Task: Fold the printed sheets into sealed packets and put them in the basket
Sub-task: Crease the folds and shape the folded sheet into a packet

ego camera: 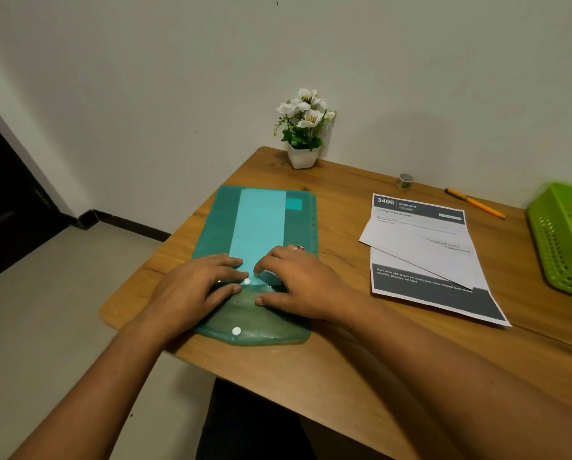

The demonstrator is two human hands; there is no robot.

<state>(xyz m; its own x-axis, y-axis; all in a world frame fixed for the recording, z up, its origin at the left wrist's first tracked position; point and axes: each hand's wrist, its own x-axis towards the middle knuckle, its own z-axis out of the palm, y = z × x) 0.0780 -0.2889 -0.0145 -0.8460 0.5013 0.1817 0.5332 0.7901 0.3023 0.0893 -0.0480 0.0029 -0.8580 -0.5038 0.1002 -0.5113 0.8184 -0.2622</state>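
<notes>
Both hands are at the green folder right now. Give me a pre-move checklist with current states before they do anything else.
1. Flap of the folder open, snaps apart: ok.
2. Contact at its mouth by left hand and right hand: ok.
3. Any pinch on the pale sheet inside: cannot tell.
4. Sealing of the printed sheets: not ok, loose on the table.
5. Sight of the tape roll: ok, near the wall.
6. Room in the basket: cannot tell, cut off by the frame.
</notes>
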